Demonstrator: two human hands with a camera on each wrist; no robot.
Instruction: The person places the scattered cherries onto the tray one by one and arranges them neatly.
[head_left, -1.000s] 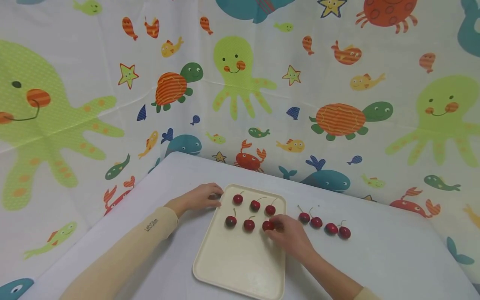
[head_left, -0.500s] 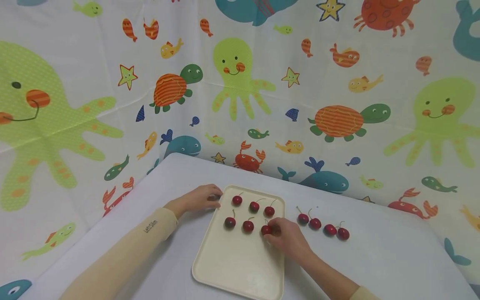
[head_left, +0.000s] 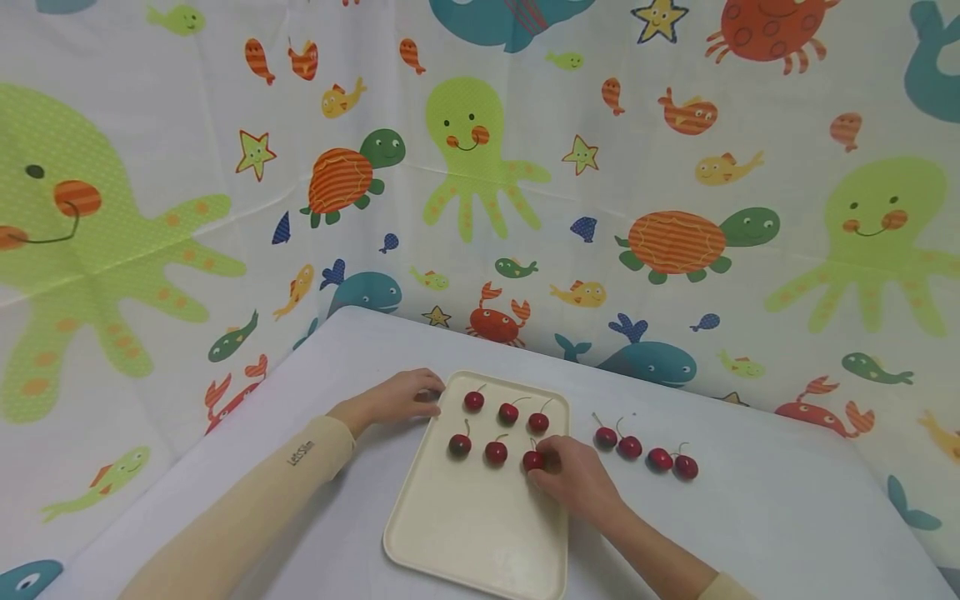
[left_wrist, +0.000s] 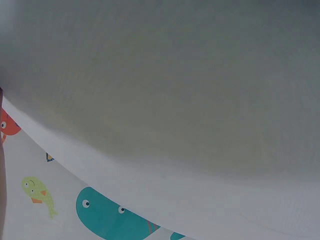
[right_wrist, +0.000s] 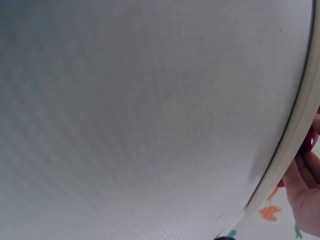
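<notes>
On a cream tray (head_left: 472, 529) lie dark red cherries with stems, three in a back row and three in a front row. My right hand (head_left: 581, 479) pinches the rightmost front-row cherry (head_left: 532, 461) between thumb and fingers, down at the tray's surface. In the right wrist view, that hand (right_wrist: 306, 195) shows at the right edge beside a cherry (right_wrist: 309, 141). My left hand (head_left: 397, 396) lies at the tray's back left edge, fingers and thumb touching the rim. Nearest to it is the back-row left cherry (head_left: 474, 401).
Right of the tray, several more cherries (head_left: 660, 459) lie in a loose line on the white tabletop (head_left: 750, 517). A curtain (head_left: 555, 275) printed with sea animals hangs behind and to the left of the table.
The right hand has shifted very slightly toward the near side with its cherry, whose stem now shows. The left hand and the tray have stayed put.
</notes>
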